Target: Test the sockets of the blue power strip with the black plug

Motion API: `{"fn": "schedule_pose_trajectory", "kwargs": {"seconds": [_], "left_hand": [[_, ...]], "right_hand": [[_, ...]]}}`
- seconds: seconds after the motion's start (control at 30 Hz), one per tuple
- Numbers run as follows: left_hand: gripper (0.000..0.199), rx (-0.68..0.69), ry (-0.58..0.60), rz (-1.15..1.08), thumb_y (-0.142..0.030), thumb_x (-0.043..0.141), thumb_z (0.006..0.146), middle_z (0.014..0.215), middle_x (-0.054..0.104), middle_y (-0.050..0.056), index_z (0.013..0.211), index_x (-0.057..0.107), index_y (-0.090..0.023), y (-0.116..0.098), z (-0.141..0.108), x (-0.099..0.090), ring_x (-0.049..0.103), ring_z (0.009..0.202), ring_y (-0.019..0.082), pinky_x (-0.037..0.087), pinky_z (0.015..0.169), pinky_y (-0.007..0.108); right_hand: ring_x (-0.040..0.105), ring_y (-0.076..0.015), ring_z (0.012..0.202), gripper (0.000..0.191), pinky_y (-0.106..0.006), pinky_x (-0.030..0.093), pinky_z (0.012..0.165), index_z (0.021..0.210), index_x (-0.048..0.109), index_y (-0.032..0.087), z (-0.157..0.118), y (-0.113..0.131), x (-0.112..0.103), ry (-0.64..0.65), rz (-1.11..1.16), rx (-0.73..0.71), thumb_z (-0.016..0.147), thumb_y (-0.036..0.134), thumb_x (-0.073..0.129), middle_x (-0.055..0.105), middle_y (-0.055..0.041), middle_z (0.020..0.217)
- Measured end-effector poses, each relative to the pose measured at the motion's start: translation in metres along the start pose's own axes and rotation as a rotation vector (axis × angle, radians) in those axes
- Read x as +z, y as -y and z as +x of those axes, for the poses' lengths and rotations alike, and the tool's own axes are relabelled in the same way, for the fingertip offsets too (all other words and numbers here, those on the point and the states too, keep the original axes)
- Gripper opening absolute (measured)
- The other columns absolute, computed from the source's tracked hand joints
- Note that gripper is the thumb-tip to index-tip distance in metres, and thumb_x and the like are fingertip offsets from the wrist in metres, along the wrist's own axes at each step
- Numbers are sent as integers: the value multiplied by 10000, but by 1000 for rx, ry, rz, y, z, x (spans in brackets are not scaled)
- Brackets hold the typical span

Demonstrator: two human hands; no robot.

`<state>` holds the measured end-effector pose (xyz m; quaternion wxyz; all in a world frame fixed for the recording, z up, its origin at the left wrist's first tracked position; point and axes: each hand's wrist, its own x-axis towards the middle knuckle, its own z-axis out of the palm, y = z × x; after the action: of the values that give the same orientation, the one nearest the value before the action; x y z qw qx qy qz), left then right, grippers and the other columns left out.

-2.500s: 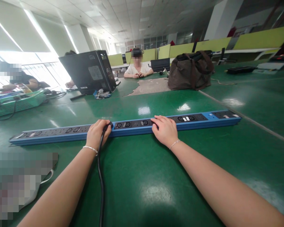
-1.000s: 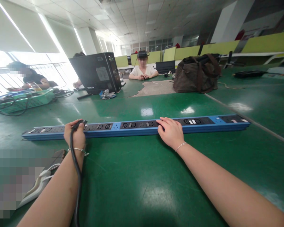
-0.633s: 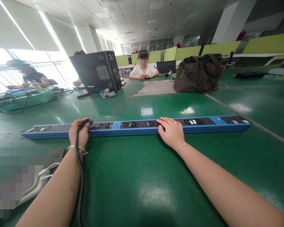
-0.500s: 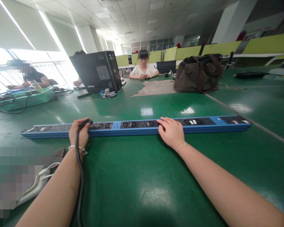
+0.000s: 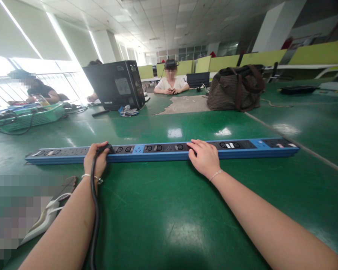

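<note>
A long blue power strip [image 5: 163, 154] with black socket panels lies across the green table in front of me. Between the fingers and thumb of my left hand [image 5: 95, 159] is a black power plug [image 5: 108, 147], held at the sockets on the strip's left half. Whether its front end sits in a socket cannot be made out. From the plug a thick black cable [image 5: 97, 210] runs down along my left forearm. My right hand [image 5: 204, 155] grips the strip right of its middle, fingers over the top and thumb at the front side.
A black computer case [image 5: 115, 85] stands at the back left, gloves [image 5: 129, 111] beside it. A green basket [image 5: 45, 118] with cables is at far left, a brown bag [image 5: 228, 90] at back right. A white adapter [image 5: 46, 217] lies by my left forearm. People sit beyond.
My left hand and the plug have shifted slightly to the right along the strip. My right hand stays in place.
</note>
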<state>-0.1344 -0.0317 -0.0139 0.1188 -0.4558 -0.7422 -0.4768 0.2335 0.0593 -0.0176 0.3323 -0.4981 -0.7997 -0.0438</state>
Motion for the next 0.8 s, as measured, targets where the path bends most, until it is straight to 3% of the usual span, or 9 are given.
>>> {"fn": "schedule_pose_trajectory", "kwargs": {"seconds": [0.27, 0.47, 0.63, 0.8], "left_hand": [[241, -40, -11, -23, -262, 608, 755, 1117, 668, 19, 994, 612, -234, -3, -8, 1, 594, 1049, 165, 415, 941, 312], [307, -140, 92, 130, -356, 588, 764, 1178, 638, 14, 1061, 590, -279, -8, -9, -8, 580, 1079, 205, 427, 911, 337], [357, -211, 160, 254, -439, 559, 755, 1060, 668, 43, 1081, 596, -300, -13, -1, -13, 599, 1007, 257, 450, 839, 372], [349, -186, 183, 283, -407, 560, 752, 988, 667, 54, 1079, 601, -290, -12, 1, -13, 603, 948, 259, 447, 817, 384]], "right_hand": [[513, -215, 1139, 319, -404, 340, 936, 1061, 663, 251, 0, -1, 0, 0, 1, -5, 840, 266, 434, 623, -22, 1192], [508, -210, 1142, 325, -399, 338, 943, 1070, 660, 252, -1, -1, 0, 2, -4, -6, 845, 274, 426, 618, -22, 1199], [504, -206, 1146, 323, -396, 337, 945, 1074, 658, 255, 0, 0, 0, 10, -11, 2, 846, 272, 429, 616, -18, 1204], [502, -214, 1148, 327, -405, 336, 946, 1070, 660, 253, 0, 0, -1, 19, -10, 9, 845, 270, 424, 614, -24, 1206]]}}
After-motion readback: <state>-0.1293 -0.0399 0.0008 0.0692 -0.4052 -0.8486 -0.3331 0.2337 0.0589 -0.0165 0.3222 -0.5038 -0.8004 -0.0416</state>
